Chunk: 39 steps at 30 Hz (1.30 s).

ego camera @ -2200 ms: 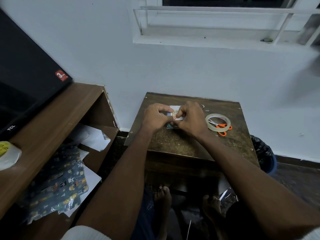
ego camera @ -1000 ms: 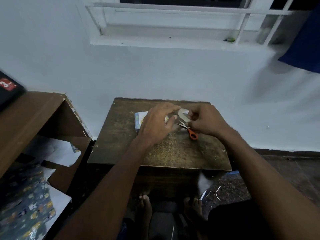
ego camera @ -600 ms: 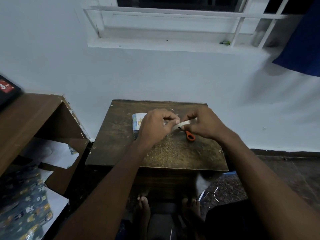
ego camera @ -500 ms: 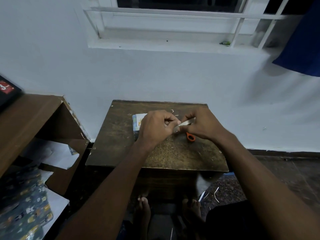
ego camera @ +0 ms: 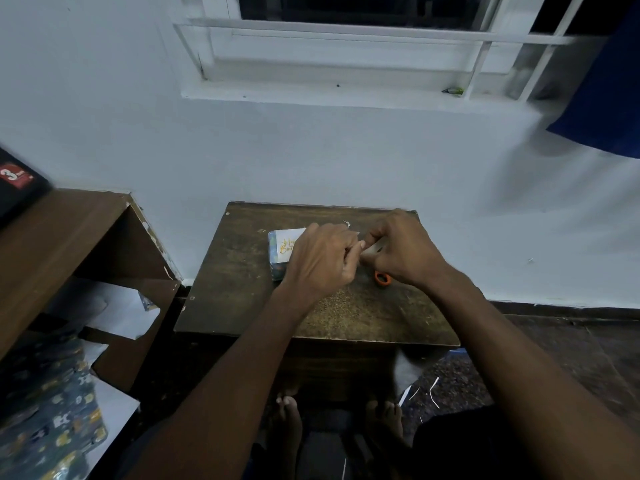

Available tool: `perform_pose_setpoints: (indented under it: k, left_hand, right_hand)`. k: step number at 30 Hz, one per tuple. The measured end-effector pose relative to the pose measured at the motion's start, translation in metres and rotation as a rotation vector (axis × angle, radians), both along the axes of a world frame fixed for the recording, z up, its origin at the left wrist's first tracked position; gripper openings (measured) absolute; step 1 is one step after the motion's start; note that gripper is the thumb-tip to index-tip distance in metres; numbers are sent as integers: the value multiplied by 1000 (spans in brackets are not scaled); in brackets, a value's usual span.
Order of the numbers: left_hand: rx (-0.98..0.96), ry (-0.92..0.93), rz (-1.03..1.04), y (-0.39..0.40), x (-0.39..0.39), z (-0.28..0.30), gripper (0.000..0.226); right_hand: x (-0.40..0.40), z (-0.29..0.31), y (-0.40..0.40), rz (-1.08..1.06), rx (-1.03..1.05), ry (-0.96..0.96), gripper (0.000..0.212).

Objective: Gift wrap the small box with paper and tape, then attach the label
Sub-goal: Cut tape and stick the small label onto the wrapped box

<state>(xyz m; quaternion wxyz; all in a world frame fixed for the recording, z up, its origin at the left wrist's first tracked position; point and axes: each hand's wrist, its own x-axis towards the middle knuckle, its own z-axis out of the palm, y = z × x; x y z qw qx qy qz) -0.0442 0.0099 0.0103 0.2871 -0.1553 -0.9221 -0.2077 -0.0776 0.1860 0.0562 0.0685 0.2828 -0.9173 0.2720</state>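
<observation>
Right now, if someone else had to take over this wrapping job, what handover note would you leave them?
Left hand: fingers curled, pinching at the tape end, partly hidden.
Right hand: grips the tape roll, mostly hidden.
Wrapped box sits on the small table, left of the hands, with the label lying on top.
Scissors: only an orange handle shows, under the right hand.
Done: box looks wrapped, label placed.
Left: pull and cut a strip of tape, fix the label down.

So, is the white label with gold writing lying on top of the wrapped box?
Yes, the label lies flat on the wrapped box.
</observation>
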Motion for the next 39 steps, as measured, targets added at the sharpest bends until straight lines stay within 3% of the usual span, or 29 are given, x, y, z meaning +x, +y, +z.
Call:
perform_pose_setpoints:
  k: [4,9,14,18,25,28,31,33,35,38,39]
  left_hand:
    - [233,-148,32,-1,-2,4,53]
    - [377,-161,61,-11,-1,7,70]
    - [293,-161,-163,-18,-3,5,25]
    - [321,-151,-190,-14,-4,2,3]
    - [472,-98,-28,-1,-2,4,15]
    - [500,-178,-97,-2,-5,2,15]
    - [385,-250,-181,-9,-6,1,30]
    - [301,-222,-180,-11,-7,-2,17]
    - [274,-186,-117,-9,-7,-4,19]
    - [307,-170,-51,-7,-7,-2,15]
    - [323,-163,-39,-7,-7,-2,15]
  right_hand:
    - [-2,2,3,6,-101,-71,14]
    - [-8,-2,6,-3,-58,-36,18]
    - [-10,0,12,-11,-72,-12,19]
    - [-8,5,13,32,-49,4,21]
    - [-4,9,11,55,-162,-31,27]
    - [-6,7,13,50,-208,-18,22]
    - [-10,4,20,11,-242,-43,25]
    - [-11,2,24,15,-242,-79,26]
    - [-12,0,25,1,-218,-128,41]
    - [-16,-4,28,-167,-72,-213,97]
    - [-17,-7,28,-227,-34,-265,101]
